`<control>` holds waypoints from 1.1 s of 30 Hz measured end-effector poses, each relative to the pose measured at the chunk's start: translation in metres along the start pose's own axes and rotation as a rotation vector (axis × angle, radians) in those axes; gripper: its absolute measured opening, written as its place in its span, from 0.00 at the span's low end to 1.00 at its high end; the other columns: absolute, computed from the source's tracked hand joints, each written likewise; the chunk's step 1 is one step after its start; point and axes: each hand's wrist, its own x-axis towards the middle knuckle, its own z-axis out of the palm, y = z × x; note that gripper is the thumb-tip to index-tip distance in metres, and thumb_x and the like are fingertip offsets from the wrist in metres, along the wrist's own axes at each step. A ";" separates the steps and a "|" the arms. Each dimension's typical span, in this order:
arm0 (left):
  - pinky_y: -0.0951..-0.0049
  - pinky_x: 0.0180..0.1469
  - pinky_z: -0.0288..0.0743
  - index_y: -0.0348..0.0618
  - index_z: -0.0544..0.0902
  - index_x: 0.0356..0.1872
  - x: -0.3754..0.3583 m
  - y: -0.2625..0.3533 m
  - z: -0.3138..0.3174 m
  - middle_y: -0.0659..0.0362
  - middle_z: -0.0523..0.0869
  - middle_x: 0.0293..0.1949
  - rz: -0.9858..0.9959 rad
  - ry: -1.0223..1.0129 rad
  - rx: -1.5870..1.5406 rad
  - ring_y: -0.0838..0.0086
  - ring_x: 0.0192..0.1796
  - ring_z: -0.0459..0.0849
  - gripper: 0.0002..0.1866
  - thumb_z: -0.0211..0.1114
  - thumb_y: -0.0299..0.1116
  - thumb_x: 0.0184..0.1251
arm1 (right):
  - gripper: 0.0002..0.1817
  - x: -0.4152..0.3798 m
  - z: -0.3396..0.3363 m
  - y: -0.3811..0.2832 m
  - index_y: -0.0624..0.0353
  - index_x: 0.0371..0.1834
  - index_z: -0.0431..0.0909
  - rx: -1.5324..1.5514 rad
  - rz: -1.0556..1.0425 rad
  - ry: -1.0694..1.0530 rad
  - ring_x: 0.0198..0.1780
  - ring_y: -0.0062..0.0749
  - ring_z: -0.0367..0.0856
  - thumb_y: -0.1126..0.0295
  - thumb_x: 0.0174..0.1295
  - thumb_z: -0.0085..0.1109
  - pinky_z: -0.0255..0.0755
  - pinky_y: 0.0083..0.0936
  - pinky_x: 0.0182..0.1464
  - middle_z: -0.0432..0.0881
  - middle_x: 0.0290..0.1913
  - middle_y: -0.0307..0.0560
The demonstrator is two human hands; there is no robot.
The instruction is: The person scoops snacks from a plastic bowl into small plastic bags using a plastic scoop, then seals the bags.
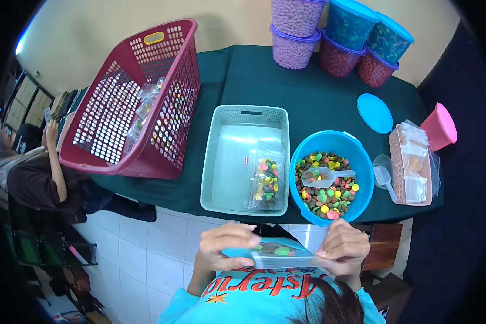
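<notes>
Below the table's front edge, my left hand (227,247) and my right hand (344,248) hold a clear plastic bag (283,255) by its two ends. Green and brown candies show inside the bag. Beyond my right hand sits a blue tub (370,178) of colourful candies, with a clear scoop (323,177) lying on them. A pale green tray (227,162) stands to its left and holds filled bags (265,183) of candies at its right side.
A maroon basket (164,135) with filled bags stands at the left. Stacked candy tubs (297,48) are at the back. A blue lid (375,113), a pink box of empty bags (413,197) and a pink container (437,127) are at the right. Another person (35,181) sits far left.
</notes>
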 end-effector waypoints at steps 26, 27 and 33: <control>0.81 0.33 0.74 0.31 0.79 0.35 0.019 -0.107 -0.006 0.59 0.81 0.28 -0.662 0.419 -0.139 0.82 0.32 0.78 0.08 0.60 0.27 0.59 | 0.05 -0.013 0.005 0.026 0.62 0.27 0.76 -0.245 0.356 0.159 0.28 0.32 0.77 0.80 0.45 0.60 0.68 0.23 0.33 0.79 0.26 0.46; 0.82 0.32 0.74 0.31 0.79 0.35 0.019 -0.113 -0.007 0.60 0.81 0.28 -0.694 0.383 -0.130 0.82 0.32 0.78 0.09 0.60 0.28 0.60 | 0.05 -0.013 0.009 0.026 0.62 0.27 0.76 -0.252 0.363 0.178 0.28 0.32 0.77 0.80 0.45 0.60 0.68 0.23 0.33 0.79 0.26 0.46; 0.81 0.31 0.71 0.34 0.77 0.33 0.012 -0.172 -0.014 0.61 0.78 0.26 -0.778 0.098 0.119 0.82 0.29 0.75 0.08 0.60 0.30 0.58 | 0.05 -0.011 0.035 0.027 0.62 0.27 0.77 -0.344 0.378 0.309 0.28 0.31 0.77 0.79 0.45 0.60 0.66 0.23 0.32 0.79 0.26 0.45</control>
